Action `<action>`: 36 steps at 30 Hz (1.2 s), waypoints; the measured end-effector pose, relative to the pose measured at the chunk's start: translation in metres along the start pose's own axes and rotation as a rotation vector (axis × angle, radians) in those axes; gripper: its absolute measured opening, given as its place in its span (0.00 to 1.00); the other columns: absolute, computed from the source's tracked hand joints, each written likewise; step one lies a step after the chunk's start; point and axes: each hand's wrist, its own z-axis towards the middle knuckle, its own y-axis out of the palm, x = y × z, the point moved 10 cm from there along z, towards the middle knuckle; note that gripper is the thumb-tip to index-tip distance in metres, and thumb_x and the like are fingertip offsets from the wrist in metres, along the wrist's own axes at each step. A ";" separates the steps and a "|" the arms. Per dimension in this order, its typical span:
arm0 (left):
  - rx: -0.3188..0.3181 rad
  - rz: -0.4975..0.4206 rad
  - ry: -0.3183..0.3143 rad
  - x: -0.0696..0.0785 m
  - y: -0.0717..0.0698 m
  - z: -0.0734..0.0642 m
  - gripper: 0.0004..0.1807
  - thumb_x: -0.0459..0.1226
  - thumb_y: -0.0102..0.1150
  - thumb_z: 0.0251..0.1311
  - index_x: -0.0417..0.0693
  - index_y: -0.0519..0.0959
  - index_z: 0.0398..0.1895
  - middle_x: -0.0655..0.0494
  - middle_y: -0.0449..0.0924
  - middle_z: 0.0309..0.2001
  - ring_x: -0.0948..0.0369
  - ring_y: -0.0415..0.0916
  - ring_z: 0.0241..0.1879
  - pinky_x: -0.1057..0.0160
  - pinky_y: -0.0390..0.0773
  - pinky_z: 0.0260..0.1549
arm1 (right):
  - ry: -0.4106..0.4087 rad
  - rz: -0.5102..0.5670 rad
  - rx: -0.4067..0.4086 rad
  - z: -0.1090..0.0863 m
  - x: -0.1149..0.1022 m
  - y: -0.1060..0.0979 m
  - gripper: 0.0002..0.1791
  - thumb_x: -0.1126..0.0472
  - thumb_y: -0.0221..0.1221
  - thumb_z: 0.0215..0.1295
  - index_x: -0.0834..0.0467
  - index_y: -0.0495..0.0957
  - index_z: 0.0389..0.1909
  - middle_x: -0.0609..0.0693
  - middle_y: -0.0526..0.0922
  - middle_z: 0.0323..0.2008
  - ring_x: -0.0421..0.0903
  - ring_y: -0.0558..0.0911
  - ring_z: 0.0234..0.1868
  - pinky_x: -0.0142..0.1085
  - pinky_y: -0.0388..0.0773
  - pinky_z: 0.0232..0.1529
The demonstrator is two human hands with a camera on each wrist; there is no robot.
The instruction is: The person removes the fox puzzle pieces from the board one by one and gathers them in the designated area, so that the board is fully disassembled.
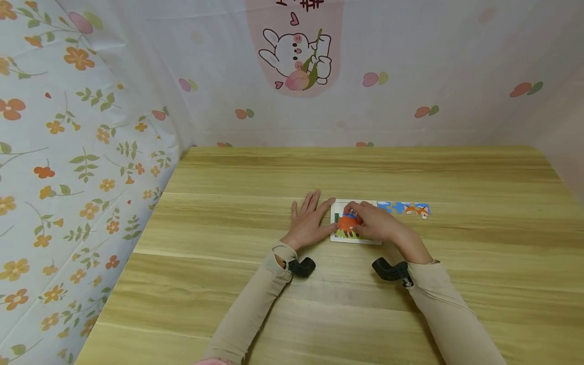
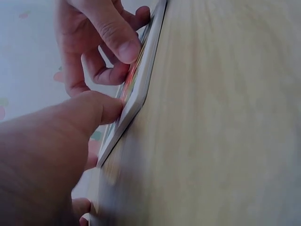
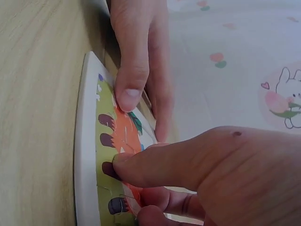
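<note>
A small framed jigsaw puzzle (image 1: 334,239) lies flat on the table, showing an orange animal with dark feet on green ground. My left hand (image 1: 307,225) spreads at its left side, fingers straight, the thumb pressing the picture, as the left wrist view also shows. Over the puzzle's right half is my right hand (image 1: 374,221), its thumb (image 3: 136,165) on the picture by the dark feet. The other fingers of that hand bend down to the picture's far part; I cannot tell whether they pinch a piece.
Several loose puzzle pieces (image 1: 417,209), blue with orange and white fox parts, lie in a row right of the frame. The wooden table (image 1: 205,228) reaches back to a white printed curtain (image 1: 410,50). A floral cloth (image 1: 68,177) hangs at the left.
</note>
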 end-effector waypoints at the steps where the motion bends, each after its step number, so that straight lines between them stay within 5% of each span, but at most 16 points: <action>1: -0.001 0.002 0.004 0.000 0.000 0.000 0.39 0.58 0.52 0.58 0.62 0.55 0.72 0.49 0.38 0.73 0.55 0.31 0.71 0.40 0.30 0.62 | 0.000 0.003 -0.005 0.000 0.000 0.000 0.18 0.70 0.59 0.56 0.59 0.69 0.48 0.55 0.71 0.31 0.46 0.69 0.25 0.37 0.66 0.25; 22: -0.020 0.006 0.018 0.003 0.000 -0.002 0.46 0.64 0.55 0.52 0.62 0.53 0.72 0.48 0.37 0.73 0.54 0.29 0.71 0.40 0.29 0.62 | 0.032 0.095 -0.107 0.005 0.001 -0.001 0.18 0.71 0.61 0.56 0.59 0.69 0.46 0.50 0.66 0.20 0.44 0.65 0.20 0.35 0.61 0.24; 36: -0.026 0.013 0.008 0.003 0.001 -0.001 0.45 0.63 0.56 0.52 0.63 0.54 0.72 0.49 0.36 0.74 0.54 0.28 0.71 0.40 0.29 0.62 | 0.021 0.082 -0.061 0.004 0.000 -0.002 0.19 0.71 0.61 0.56 0.57 0.64 0.44 0.50 0.63 0.19 0.44 0.62 0.19 0.34 0.59 0.22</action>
